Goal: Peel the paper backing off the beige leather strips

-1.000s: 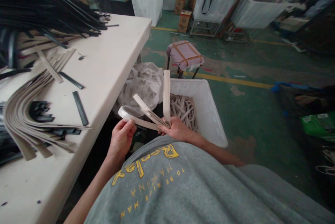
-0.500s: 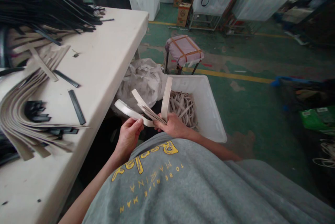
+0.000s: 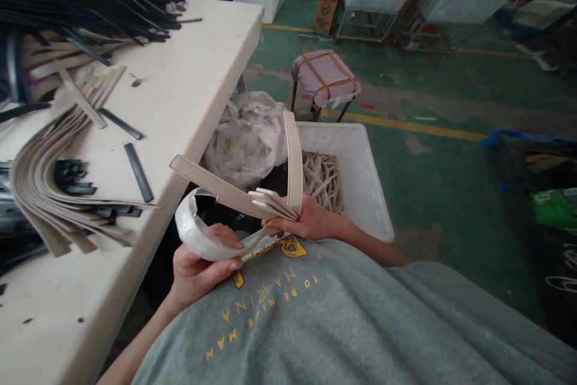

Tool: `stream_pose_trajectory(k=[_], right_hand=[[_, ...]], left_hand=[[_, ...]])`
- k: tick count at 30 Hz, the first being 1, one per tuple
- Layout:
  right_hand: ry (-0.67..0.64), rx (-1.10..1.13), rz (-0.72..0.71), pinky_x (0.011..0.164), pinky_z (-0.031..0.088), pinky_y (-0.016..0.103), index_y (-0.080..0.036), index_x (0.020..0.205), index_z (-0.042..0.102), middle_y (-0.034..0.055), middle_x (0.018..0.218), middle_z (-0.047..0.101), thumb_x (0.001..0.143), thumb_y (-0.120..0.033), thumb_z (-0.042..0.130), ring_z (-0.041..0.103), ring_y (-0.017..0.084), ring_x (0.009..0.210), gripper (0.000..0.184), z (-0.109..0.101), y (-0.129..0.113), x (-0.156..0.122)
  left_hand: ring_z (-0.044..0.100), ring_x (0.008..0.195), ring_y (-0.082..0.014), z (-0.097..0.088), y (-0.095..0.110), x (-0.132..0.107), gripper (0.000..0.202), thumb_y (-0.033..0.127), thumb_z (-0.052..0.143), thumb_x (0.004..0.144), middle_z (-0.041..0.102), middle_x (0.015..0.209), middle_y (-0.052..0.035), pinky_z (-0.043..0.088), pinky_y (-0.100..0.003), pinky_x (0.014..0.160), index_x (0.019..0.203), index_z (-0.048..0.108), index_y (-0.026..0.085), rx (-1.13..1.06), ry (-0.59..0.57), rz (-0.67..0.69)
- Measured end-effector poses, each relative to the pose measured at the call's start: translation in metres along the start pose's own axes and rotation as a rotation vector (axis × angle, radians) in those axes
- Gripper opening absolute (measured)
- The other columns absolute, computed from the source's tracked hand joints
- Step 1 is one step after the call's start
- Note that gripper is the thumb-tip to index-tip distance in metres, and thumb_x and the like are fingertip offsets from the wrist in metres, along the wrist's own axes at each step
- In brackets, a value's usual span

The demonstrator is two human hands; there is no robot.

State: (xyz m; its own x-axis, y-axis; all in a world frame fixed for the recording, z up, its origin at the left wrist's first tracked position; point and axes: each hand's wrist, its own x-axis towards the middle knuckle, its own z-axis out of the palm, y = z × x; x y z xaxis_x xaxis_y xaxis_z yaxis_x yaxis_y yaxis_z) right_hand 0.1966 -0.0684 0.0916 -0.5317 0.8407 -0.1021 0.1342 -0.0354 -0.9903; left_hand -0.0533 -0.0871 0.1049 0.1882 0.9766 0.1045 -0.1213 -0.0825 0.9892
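My right hand (image 3: 311, 223) is closed on a fan of several cream strips (image 3: 252, 196) over my lap; one strip (image 3: 293, 160) stands upright, another reaches left toward the table edge. My left hand (image 3: 196, 268) is closed on a curved cream strip (image 3: 198, 238) that bends round from that bundle. Just behind my right hand stands a white plastic bin (image 3: 360, 187) with more cream strips (image 3: 322, 178) piled inside.
A white table (image 3: 180, 103) on my left carries a curved stack of beige strips (image 3: 40, 187), black strips (image 3: 81, 0) and short black pieces (image 3: 137, 172). A crumpled plastic bag (image 3: 246, 136) sits beside the bin. A taped stool (image 3: 324, 75), white bins and cardboard boxes stand on the green floor.
My left hand has pulled one strip down and toward me, bending it into a wider curve. The bundle in my right hand has fanned out further to the left.
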Motion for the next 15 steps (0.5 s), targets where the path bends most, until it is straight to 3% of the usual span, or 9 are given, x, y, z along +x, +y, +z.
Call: stream_pose_trajectory(k=[5,8,10,13,15], right_hand=[[-0.02,-0.075,0.002,0.064,0.057,0.025,-0.018,0.092,0.072,0.0019,0.078,0.073,0.089,-0.048,0.066,0.069,0.016,0.072,0.03,-0.001,-0.008,-0.007],[0.03,-0.063,0.0,0.06,0.055,0.024,-0.018,0.092,0.07,0.0017,0.076,0.071,0.092,-0.046,0.063,0.069,0.015,0.068,0.029,0.003,-0.011,-0.005],[0.088,-0.093,-0.007,0.057,0.052,0.022,-0.017,0.088,0.068,0.0009,0.072,0.069,0.094,-0.043,0.063,0.067,0.014,0.064,0.028,0.01,-0.011,0.004],[0.14,-0.154,-0.018,0.058,0.05,0.022,-0.016,0.086,0.068,0.0003,0.071,0.068,0.093,-0.041,0.064,0.066,0.013,0.063,0.026,0.019,-0.006,0.023],[0.142,-0.133,-0.015,0.06,0.052,0.022,-0.016,0.088,0.069,0.0009,0.075,0.07,0.094,-0.04,0.064,0.067,0.014,0.066,0.025,0.018,0.0,0.033]], left_hand=[[0.062,0.053,-0.0237,0.0,0.01,-0.012,0.032,0.012,0.096,0.04,0.068,0.057,-0.0072,0.053,-0.04,0.054,0.066,0.081,0.024,-0.004,-0.04,-0.021],[0.065,0.062,-0.0216,0.005,-0.005,-0.015,0.033,0.017,0.096,0.047,0.072,0.067,-0.0064,0.054,-0.035,0.059,0.076,0.082,0.023,-0.037,0.154,-0.057],[0.063,0.062,-0.0177,0.013,-0.021,-0.011,0.034,0.023,0.096,0.052,0.07,0.069,-0.0036,0.052,-0.03,0.058,0.082,0.08,0.022,-0.113,0.267,-0.173],[0.058,0.058,-0.0125,0.025,-0.04,0.003,0.039,0.032,0.097,0.052,0.068,0.067,-0.0019,0.05,-0.025,0.055,0.084,0.078,0.018,-0.278,0.279,-0.361],[0.057,0.058,-0.0101,0.027,-0.046,0.016,0.041,0.032,0.098,0.049,0.068,0.069,-0.0017,0.049,-0.022,0.055,0.079,0.075,0.016,-0.353,0.296,-0.399]])
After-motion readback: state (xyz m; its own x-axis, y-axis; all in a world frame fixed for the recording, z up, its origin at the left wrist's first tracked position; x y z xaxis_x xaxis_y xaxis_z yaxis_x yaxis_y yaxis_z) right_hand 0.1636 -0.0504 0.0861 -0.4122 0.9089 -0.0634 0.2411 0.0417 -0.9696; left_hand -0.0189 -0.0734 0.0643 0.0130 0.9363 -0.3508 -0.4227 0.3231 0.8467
